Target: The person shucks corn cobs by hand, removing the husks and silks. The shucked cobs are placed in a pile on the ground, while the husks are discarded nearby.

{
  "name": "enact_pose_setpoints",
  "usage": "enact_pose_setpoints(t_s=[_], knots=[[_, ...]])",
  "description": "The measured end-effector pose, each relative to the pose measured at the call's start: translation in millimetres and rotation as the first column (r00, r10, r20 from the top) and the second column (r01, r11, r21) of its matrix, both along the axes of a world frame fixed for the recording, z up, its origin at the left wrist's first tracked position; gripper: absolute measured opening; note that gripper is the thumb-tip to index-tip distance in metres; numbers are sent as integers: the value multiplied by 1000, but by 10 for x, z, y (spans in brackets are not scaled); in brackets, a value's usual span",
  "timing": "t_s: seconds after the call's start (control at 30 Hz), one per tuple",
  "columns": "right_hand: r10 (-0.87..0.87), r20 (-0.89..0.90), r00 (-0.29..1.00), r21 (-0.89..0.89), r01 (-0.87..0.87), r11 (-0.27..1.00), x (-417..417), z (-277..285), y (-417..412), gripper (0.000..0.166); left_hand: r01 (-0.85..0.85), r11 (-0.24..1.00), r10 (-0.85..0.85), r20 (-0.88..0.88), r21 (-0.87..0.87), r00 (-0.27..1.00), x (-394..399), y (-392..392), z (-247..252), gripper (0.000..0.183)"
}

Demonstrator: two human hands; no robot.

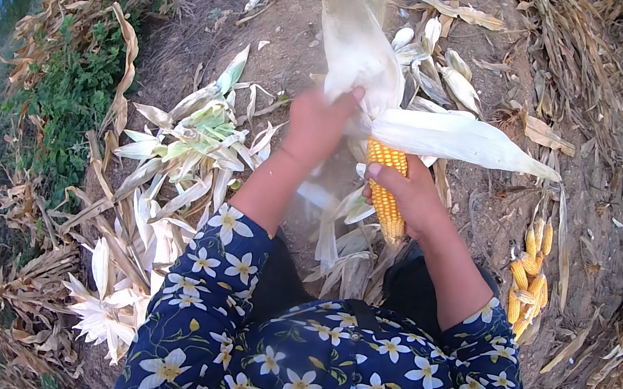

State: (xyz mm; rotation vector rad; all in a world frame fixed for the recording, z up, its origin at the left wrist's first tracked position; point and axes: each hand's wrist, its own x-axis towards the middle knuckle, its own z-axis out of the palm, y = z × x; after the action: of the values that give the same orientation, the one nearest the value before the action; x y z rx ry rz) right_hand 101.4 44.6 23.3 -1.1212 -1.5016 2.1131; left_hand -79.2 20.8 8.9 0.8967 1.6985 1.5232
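A yellow ear of corn (pixel 385 192) is in my right hand (pixel 409 190), its kernels bared and its tip towards me. Pale dry husk leaves (pixel 459 138) spread from its base, one reaching out to the right. My left hand (pixel 324 122), blurred, is closed on the husk at the base, with its thumb against the leaves. Beyond the hands, several ears in pale husks (pixel 459 86) lie on the soil.
Stripped husks (pixel 206 138) are heaped on the left, with more pale husks (pixel 110 309) nearer me. Several bare yellow ears (pixel 528 283) lie in a pile at the right. Dry corn stalks (pixel 585 61) run along the right, and green plants (pixel 71 102) grow at the left.
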Motion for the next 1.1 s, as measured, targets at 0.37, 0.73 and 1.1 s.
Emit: enact_pose_setpoints(t_s=[0.37,0.73,1.1], knots=[[152,-83,985,-145,-163,976,118,70,-146,43,-183,982,185,483,-51,856,-455,-12,82,16],[236,-53,970,-141,-241,960,112,49,-27,49,372,926,-372,297,57,880,-216,-145,285,44],[216,473,854,186,-336,923,-17,97,-88,58,9,998,-52,-791,-59,609,-245,33,-212,31]])
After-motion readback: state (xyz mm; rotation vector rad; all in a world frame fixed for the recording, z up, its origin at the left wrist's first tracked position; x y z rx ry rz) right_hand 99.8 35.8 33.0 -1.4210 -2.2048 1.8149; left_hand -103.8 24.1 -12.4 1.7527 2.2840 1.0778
